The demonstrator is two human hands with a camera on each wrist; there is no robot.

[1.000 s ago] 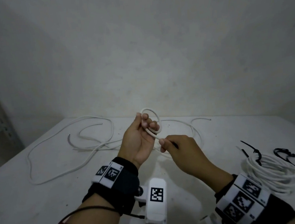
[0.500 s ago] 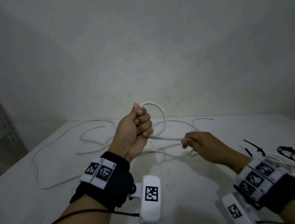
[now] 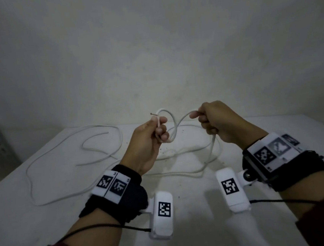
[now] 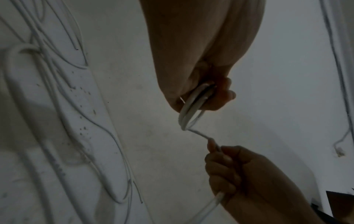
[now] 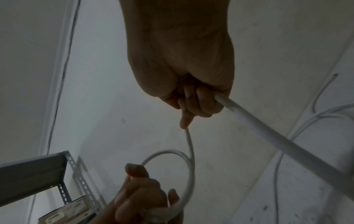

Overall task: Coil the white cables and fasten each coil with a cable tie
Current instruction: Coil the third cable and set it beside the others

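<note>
Above the table my left hand grips a small coil of the white cable, whose bare end pokes out past the thumb. My right hand is fisted round the same cable a short span to the right, level with the left. From the right fist the cable drops to the table and trails away. The left wrist view shows the loops pinched in my left hand. The right wrist view shows the cable leaving my right hand.
More loose white cable lies in wide curves over the left half of the white table. A grey metal shelf frame stands past the table's left edge. A plain wall rises close behind the table.
My right hand slid along the cable away from the left hand, then rose level with it. My left hand closed on the coil. The tied coil at the right left the view.
</note>
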